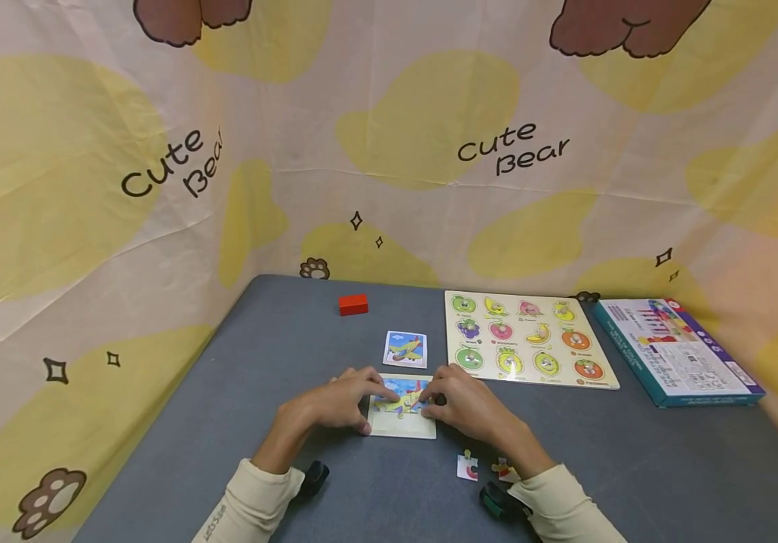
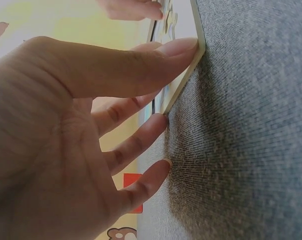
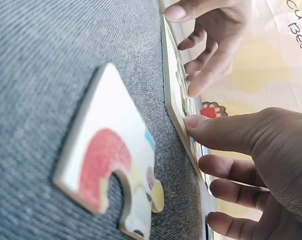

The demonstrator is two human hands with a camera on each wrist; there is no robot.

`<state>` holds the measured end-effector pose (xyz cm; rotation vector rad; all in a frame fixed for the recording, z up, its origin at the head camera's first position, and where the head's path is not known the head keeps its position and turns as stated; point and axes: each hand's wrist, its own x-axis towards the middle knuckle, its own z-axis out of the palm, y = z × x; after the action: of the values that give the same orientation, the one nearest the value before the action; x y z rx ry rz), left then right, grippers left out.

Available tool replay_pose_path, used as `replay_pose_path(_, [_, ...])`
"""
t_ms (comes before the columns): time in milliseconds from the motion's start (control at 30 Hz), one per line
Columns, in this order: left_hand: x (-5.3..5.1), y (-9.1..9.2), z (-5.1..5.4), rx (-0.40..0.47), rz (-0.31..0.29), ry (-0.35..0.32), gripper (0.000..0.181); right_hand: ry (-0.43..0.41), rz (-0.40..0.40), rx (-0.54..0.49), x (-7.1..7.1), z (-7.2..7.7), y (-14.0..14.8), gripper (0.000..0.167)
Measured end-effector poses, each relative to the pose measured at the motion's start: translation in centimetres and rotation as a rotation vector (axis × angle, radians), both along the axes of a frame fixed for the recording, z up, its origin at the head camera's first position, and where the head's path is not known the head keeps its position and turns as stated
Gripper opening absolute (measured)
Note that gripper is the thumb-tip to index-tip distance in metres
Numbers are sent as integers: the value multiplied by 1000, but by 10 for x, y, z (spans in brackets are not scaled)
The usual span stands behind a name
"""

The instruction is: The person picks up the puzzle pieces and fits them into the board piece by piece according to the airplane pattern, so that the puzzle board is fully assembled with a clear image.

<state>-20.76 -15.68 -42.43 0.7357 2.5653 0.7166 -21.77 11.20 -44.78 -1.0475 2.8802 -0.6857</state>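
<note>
A small wooden puzzle board (image 1: 402, 428) lies flat on the table, with joined airplane picture pieces (image 1: 402, 388) covering its far part. My left hand (image 1: 344, 400) is at the board's left side, the thumb on its near left corner and the index finger reaching onto the pieces. In the left wrist view the other fingers stand beside the edge. From the right, my right hand (image 1: 463, 400) touches the board, thumb and index fingertips spaced apart at the pieces' right side. A loose white puzzle piece (image 3: 110, 150) and another piece (image 1: 505, 470) lie nearer me by the right wrist.
Behind the board lies an airplane picture card (image 1: 405, 349). Farther back sits a red block (image 1: 353, 305). A fruit puzzle board (image 1: 531, 374) and a flat teal-edged box (image 1: 684, 362) occupy the right. A printed cloth (image 1: 389, 196) hangs along the table's far and side edges.
</note>
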Motion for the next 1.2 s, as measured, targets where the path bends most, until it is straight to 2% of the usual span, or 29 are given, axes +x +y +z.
replay_pose_path(633, [1,0,3,6,-4,0,62,-33,19,-4,1,0,-1,21])
replay_pose_path(933, [3,1,5,4,-5,15,60,-74,-43,-12,2,0,-3,24])
replay_pose_path(1100, [4,6,4,-8,4,32,58,-73,-70,-15,3,0,-4,23])
replay_pose_path(1200, [5,11,3,-15,-13,41,61,-65,-71,-25,3,0,-3,23])
